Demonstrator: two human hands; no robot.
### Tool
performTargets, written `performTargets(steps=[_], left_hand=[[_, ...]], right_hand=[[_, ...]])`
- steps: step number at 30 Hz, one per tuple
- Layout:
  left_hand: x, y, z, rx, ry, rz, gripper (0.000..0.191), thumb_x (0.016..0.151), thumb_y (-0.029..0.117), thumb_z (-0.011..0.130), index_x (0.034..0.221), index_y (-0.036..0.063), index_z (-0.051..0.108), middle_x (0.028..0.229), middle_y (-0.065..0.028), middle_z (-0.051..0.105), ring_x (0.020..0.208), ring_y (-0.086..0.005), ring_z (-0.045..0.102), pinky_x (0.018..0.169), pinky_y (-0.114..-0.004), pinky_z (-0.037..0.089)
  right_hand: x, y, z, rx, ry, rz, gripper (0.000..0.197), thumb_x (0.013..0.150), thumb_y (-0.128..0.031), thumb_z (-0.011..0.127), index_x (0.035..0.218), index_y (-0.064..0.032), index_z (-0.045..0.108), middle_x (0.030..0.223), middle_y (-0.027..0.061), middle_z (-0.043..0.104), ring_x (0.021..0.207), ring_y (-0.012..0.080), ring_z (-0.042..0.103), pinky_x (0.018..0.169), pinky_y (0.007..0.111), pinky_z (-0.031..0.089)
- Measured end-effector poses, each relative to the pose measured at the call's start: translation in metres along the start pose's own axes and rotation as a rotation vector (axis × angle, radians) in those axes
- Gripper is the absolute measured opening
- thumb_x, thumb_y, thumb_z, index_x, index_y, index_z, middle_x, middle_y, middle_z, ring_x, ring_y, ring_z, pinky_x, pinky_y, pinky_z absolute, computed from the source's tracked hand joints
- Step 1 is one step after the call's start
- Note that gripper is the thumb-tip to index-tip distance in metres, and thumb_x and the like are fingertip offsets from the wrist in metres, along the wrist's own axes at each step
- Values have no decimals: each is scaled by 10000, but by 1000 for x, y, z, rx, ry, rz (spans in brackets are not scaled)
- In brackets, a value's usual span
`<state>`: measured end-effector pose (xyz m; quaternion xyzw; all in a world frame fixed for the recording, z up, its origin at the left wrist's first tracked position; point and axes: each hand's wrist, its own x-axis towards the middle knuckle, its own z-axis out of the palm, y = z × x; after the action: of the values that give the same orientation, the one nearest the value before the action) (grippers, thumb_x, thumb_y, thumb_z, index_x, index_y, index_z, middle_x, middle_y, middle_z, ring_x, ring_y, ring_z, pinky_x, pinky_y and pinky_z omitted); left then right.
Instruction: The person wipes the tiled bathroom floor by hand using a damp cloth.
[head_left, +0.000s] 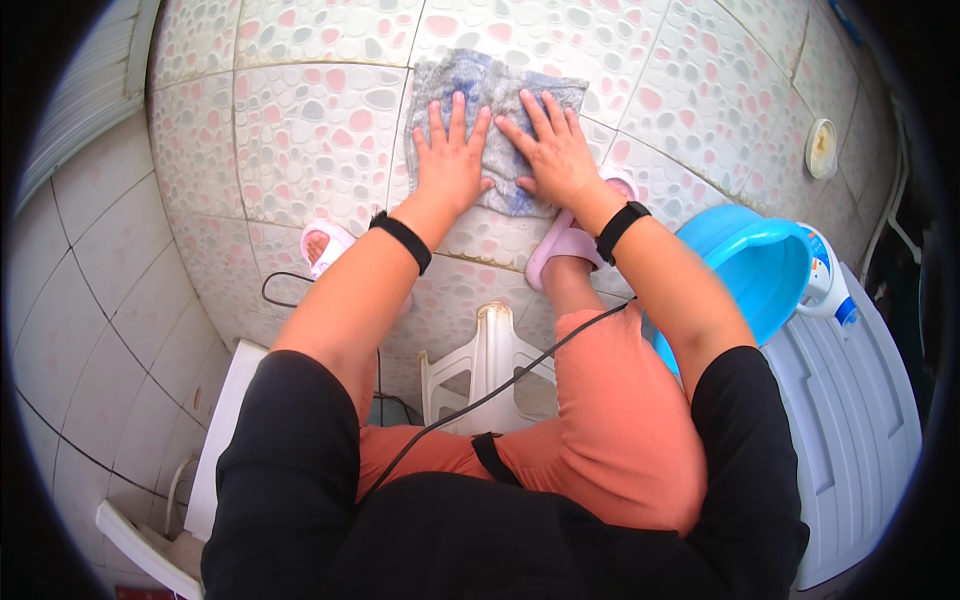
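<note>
A grey cloth (491, 82) with blue patches lies spread on the pebble-patterned tile floor (315, 142). On its left half rests my left hand (451, 154), palm down with fingers apart. My right hand (551, 154) lies flat on the right half, its fingers spread and angled towards the upper left. Neither hand grips the cloth; both press on it from above. The cloth's lower right corner reaches close to a pink slipper (574, 247) on my right foot.
A blue plastic basin (757, 277) and a white bottle (825, 277) with a blue cap stand by a grey plastic lid (840, 420) at right. A small round dish (822, 148) is farther up. Beneath me is a white plastic stool (493, 360); a black cable (510, 381) crosses my lap.
</note>
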<state>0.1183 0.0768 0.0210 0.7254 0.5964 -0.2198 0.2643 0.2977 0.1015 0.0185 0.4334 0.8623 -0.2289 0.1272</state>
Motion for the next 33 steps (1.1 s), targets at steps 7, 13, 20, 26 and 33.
performTargets(steps=[7, 13, 20, 26, 33], left_hand=[[55, 2, -38, 3, 141, -40, 1058, 741, 458, 786, 1554, 217, 154, 1606, -193, 60, 1450, -474, 106, 1099, -637, 265], [-13, 3, 18, 28, 39, 70, 1059, 724, 443, 793, 1548, 178, 183, 1603, -186, 84, 1452, -461, 112, 1102, -633, 260], [11, 3, -11, 34, 35, 60, 1110, 692, 436, 823, 1552, 194, 163, 1607, -176, 77, 1454, -455, 110, 1105, -626, 261], [63, 5, -51, 8, 134, -6, 1102, 699, 414, 827, 1550, 193, 162, 1608, -180, 71, 1455, -459, 113, 1107, -624, 268], [-13, -1, 20, -4, 31, 134, 1064, 707, 377, 823, 1535, 124, 206, 1606, -168, 86, 1458, -441, 120, 1119, -614, 249]], right_hand=[[41, 23, -24, 3, 111, 191, 982, 670, -363, 838, 1501, -310, 317, 1577, 178, 201, 1429, 413, 219, 1129, 532, 280], [-8, -8, 4, -35, -91, 6, 964, 690, -331, 817, 1509, -274, 311, 1588, 156, 172, 1440, 413, 191, 1122, 575, 260], [2, 6, -4, -25, -45, 26, 1015, 656, -333, 845, 1511, -289, 299, 1584, 141, 195, 1438, 382, 220, 1131, 545, 268], [39, 23, -24, -31, 100, 213, 1015, 658, -342, 853, 1507, -275, 302, 1568, 178, 209, 1419, 417, 240, 1114, 539, 307], [-15, -10, 21, -69, -12, -25, 746, 808, -231, 681, 1486, -245, 370, 1585, 144, 203, 1443, 396, 201, 1120, 577, 255]])
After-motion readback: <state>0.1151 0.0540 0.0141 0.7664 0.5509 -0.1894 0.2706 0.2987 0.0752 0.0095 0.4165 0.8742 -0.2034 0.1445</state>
